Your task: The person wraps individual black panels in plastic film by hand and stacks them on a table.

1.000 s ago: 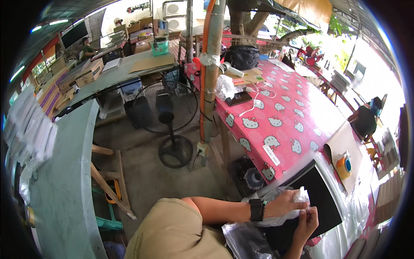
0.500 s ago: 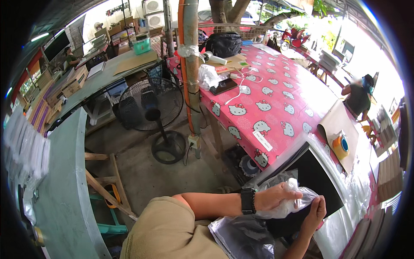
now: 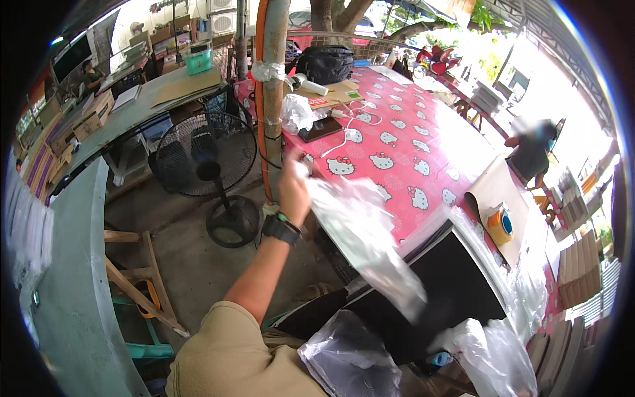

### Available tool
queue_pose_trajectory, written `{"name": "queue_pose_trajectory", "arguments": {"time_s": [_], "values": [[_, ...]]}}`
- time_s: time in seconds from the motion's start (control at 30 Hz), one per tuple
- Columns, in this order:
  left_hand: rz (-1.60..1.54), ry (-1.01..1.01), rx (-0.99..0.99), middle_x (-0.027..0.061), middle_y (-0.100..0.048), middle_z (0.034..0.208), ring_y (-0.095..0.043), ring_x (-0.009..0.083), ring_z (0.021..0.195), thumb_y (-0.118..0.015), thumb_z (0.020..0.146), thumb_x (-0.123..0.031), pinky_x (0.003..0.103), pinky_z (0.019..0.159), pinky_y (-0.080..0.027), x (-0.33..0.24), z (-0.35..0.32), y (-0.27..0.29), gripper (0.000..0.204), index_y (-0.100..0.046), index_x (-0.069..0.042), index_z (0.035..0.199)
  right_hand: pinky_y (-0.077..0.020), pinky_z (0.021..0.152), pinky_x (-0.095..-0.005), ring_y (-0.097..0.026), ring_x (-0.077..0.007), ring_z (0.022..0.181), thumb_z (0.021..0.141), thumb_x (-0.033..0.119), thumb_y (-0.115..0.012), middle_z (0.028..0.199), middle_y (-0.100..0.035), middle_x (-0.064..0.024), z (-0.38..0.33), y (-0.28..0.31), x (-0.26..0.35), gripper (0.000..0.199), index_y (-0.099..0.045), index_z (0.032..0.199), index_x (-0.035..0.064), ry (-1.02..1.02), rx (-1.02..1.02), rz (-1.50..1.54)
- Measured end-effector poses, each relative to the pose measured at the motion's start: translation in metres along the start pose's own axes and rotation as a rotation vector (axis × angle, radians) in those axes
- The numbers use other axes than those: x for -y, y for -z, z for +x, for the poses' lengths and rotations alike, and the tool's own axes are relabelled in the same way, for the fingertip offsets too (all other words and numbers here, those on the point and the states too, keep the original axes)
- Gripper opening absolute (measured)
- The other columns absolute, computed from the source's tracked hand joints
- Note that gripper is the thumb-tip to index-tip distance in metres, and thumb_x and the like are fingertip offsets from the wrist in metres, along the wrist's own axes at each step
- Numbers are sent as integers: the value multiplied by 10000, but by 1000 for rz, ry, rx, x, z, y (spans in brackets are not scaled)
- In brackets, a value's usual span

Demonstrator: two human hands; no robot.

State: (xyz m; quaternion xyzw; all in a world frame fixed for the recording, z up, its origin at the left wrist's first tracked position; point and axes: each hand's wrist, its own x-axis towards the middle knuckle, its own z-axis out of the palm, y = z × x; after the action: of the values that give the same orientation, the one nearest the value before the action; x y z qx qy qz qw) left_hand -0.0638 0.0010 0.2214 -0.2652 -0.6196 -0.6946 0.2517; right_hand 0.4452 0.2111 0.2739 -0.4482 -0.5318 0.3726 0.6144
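Bag lifted clear of the table

Fingers of my left hand (image 3: pixel 294 188) pinch the top edge of a clear plastic bag (image 3: pixel 367 241), which hangs slanting down over the red patterned tablecloth (image 3: pixel 403 142) toward the black board (image 3: pixel 450 291). My right hand is out of view. I judge a firm, high grip best, letting the bag hang open.

My left hand (image 3: pixel 294 188): raised, gripping a clear plastic bag (image 3: pixel 367 241).
Bag: hangs over the desk (image 3: pixel 423 142) edge.
Fan (image 3: pixel 205 159): on the floor.
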Motion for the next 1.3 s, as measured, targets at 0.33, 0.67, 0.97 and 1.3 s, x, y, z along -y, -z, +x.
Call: {"name": "queue_pose_trajectory", "arguments": {"time_s": [0.33, 0.67, 0.97, 1.3], "values": [[-790, -132, 1053, 135, -548, 1002, -551, 253, 853, -696, 676, -214, 327, 753, -430, -171, -121, -73, 537, -446, -21, 1111, -303, 366, -180, -408, -37, 401, 851, 136, -489, 611, -568, -26, -107, -132, 67, 189, -579, 766, -6, 107, 820, -218], [-1625, 1412, 768, -27, -419, 561, -317, 26, 390, -406, 895, -319, 158, 393, -328, -123, -91, -55, 249, -492, -116, 1012, -443, 599, -283, -595, -187, 675, 719, 111, -687, 691, -614, -85, -71, -63, 25, 177, -613, 818, -15, -86, 1900, 551], [-1699, 916, 1412, 131, -550, 986, -526, 167, 875, -662, 720, -296, 324, 756, -429, -63, -133, -49, 475, -508, -4, 1061, -448, 518, -266, -579, -169, 564, 712, 225, -697, 685, -615, -99, -69, -37, -14, 307, -603, 844, -36, -183, 1646, 643], [-370, 257, 1266, 53, -590, 789, -541, 114, 592, -659, 714, -153, 273, 570, -445, -111, -53, -119, 465, -486, -37, 1129, -264, 424, -191, -312, -29, 455, 694, -15, -472, 508, -359, 63, -25, -50, 32, 342, -625, 988, 72, -13, 299, -165]]}}
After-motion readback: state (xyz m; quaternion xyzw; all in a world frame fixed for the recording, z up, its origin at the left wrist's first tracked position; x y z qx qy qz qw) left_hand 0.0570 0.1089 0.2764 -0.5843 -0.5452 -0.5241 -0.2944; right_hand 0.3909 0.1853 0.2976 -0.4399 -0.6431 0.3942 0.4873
